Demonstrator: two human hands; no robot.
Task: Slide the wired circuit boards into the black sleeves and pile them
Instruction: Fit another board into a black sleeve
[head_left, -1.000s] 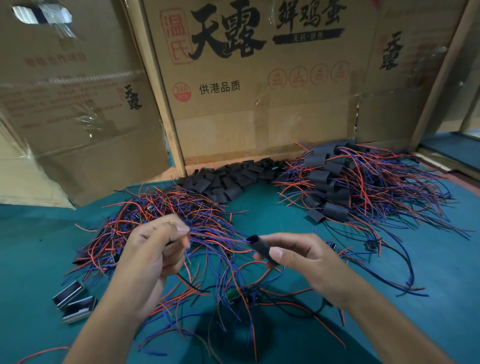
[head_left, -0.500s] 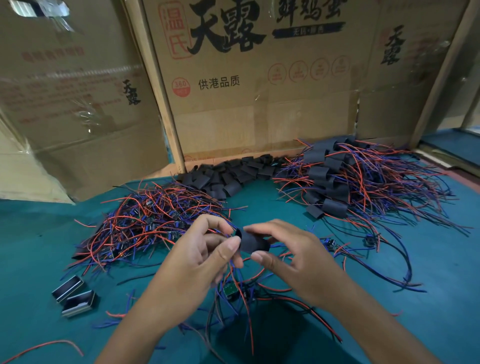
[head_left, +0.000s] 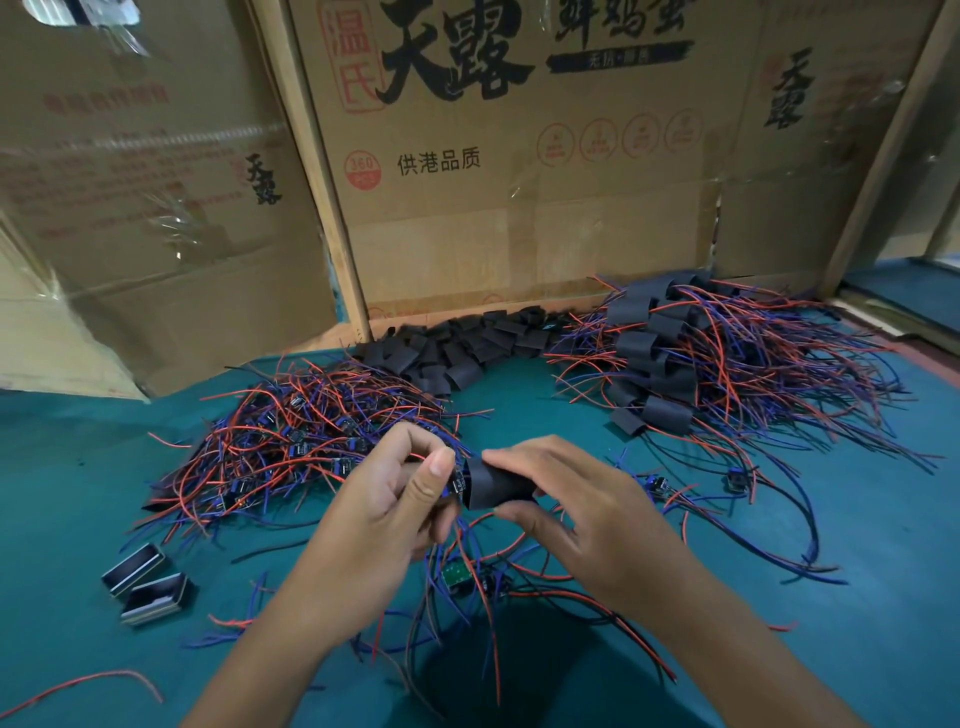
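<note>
Closing together since a second ago, the left hand (head_left: 395, 499) pinches a board (head_left: 458, 486) at the sleeve (head_left: 493, 483) mouth, right hand (head_left: 576, 499) gripping the sleeve, so insertion looks begun.

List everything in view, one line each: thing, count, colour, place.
Unsleeved boards pile: one, red and blue wires, left.
Empty sleeves pile: one, black, back centre.
Sleeved boards pile: one, black sleeves, red and blue wires, right.
Metal clips: two, silver and black, front left.
Green board: one, loose, under the hands.
Held sleeve: one, black, centre.
Table: teal cloth.
Cardboard boxes: brown, behind.
Left hand: pinches wires at the sleeve's mouth.
Right hand: holds the sleeve.
</note>
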